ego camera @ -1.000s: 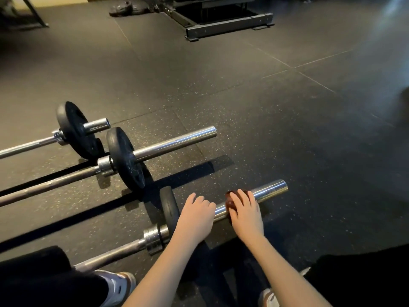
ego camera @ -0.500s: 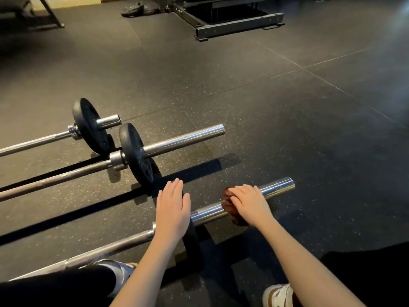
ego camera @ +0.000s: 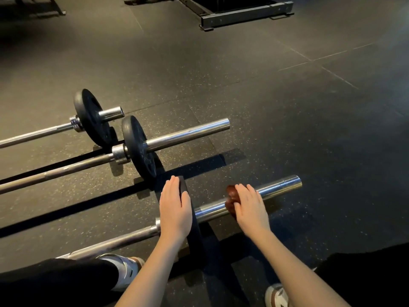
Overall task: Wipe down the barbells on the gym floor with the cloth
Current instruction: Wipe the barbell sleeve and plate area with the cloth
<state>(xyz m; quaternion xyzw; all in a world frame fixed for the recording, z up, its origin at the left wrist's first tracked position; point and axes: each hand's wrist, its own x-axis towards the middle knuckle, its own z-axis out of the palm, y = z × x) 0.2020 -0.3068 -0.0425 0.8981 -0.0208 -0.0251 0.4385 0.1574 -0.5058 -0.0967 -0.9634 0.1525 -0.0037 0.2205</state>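
Black speckled rubber gym floor fills the frame, seams running out beyond the right hand. Dark steel rack base sits well beyond both hands, at the top edge. Three barbells lie side by side on the floor. The nearest barbell runs under both hands, its chrome sleeve end sticking out past the right hand. The middle barbell is just beyond the left hand and the far barbell is beyond that, further left. Each has one black plate: nearest plate edge-on directly under the left hand, middle plate just beyond the left fingertips, far plate well beyond. Black trouser leg is below-left of the left forearm. Left hand: flat, fingers straight and pressed together, palm resting on the top rim of the nearest plate. Right hand: fingers curled over the sleeve, gripping the cloth against the chrome. Left shoe is just left of the left forearm; right shoe is partly hidden under the right forearm. Cloth: dark reddish-brown, bunched around the sleeve of the nearest barbell, showing at the left side of the right hand, between the two hands.
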